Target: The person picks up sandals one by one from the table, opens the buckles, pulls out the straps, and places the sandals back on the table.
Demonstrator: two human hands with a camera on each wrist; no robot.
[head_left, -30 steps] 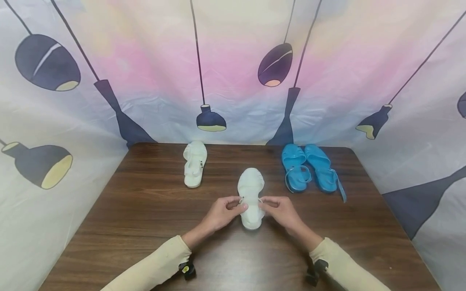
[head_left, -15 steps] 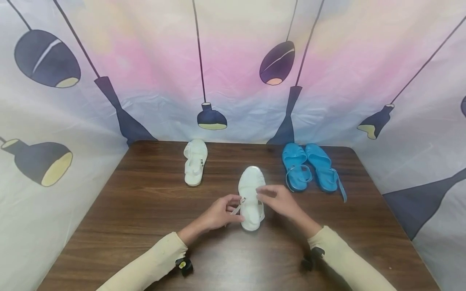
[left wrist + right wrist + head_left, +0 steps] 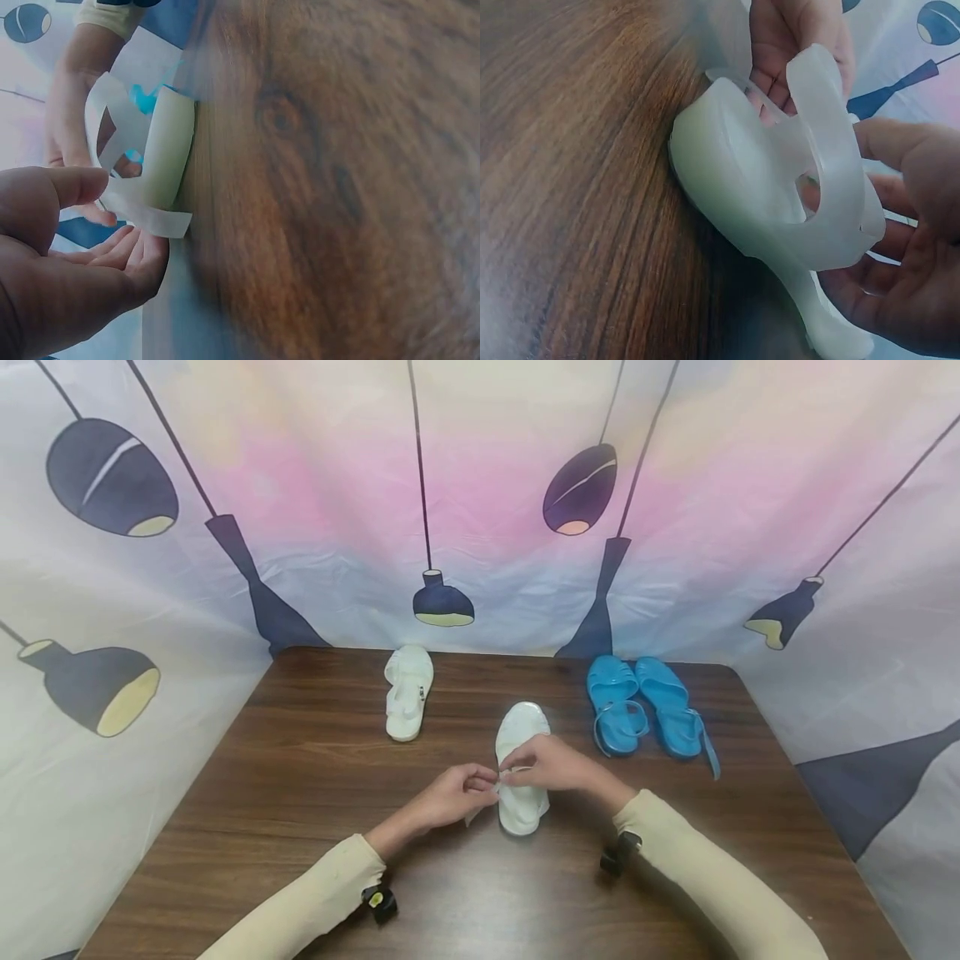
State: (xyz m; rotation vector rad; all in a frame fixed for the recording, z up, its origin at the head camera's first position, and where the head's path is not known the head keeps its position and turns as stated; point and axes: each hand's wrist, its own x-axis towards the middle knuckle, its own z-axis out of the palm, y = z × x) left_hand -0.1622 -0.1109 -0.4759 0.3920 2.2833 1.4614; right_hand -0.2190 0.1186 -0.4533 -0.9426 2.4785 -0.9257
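A white sandal (image 3: 520,814) lies on the wooden table with its toe pointing away. My left hand (image 3: 452,796) is at its left side; in the left wrist view thumb and fingers pinch its ankle strap (image 3: 154,219), whose loose end sticks out past the fingertips. Reaching across the sandal from the right, my right hand (image 3: 557,764) brings thumb and forefinger together at the same strap near the buckle side. In the right wrist view the heel strap (image 3: 838,169) stands up in a loop and hides some of the right fingertips.
Another white sandal (image 3: 408,693) rests near the table's back edge, left of centre. Two blue sandals (image 3: 613,706) are side by side at the back right, one strap trailing loose. A curtain (image 3: 495,552) printed with lamps hangs behind the table (image 3: 300,777).
My right hand has left the right side of the white sandal and crossed over to its left. The left hand has stayed beside the sandal, with the strap end now in its fingers.
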